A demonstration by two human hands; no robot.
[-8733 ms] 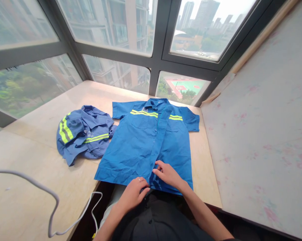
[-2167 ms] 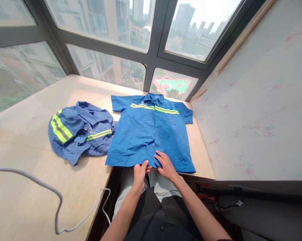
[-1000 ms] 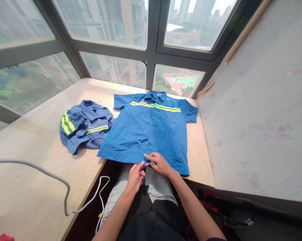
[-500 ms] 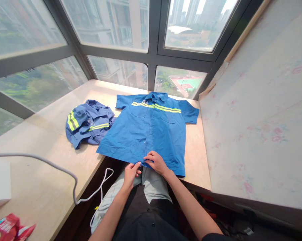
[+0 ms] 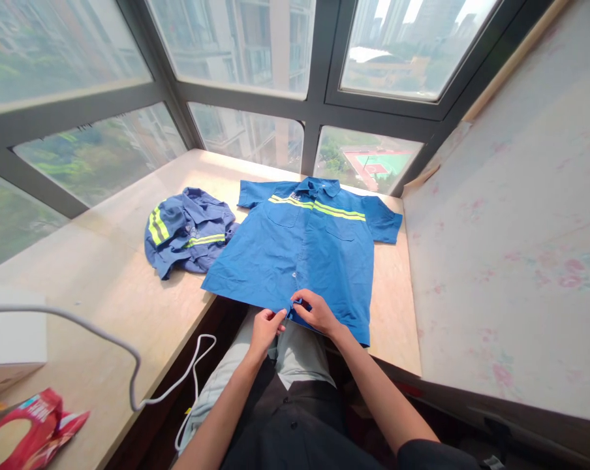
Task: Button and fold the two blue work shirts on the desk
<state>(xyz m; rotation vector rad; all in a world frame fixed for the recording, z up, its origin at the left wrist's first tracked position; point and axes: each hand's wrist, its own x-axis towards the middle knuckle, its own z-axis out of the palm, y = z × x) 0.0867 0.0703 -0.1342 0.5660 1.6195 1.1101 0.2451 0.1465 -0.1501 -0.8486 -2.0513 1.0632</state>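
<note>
A blue short-sleeved work shirt (image 5: 275, 261) with yellow-green reflective stripes lies spread on the ledge, collar toward the window. Its lower hem reaches past the front edge, over my lap. At the bottom of the front opening, my left hand (image 5: 268, 328) pinches the hem between thumb and finger. My right hand (image 5: 316, 309) grips the cloth of the front edge just beside it, slightly higher. The small part between my fingertips is too small to make out. To the left, a crumpled darker blue work shirt (image 5: 190, 232) with similar stripes rests apart from both hands.
A pale ledge (image 5: 143, 294) runs under the windows (image 5: 256, 140) and bends toward me on the left. There stand a white box (image 5: 14, 333), a red packet (image 5: 35, 424) and a white cable (image 5: 104, 334) hanging over the edge. A flowered wall (image 5: 510, 248) borders the right.
The view has shifted a little to the left, so everything appears further right. My right hand has lifted the shirt's front edge slightly, and the fingertips are a bit further apart.
</note>
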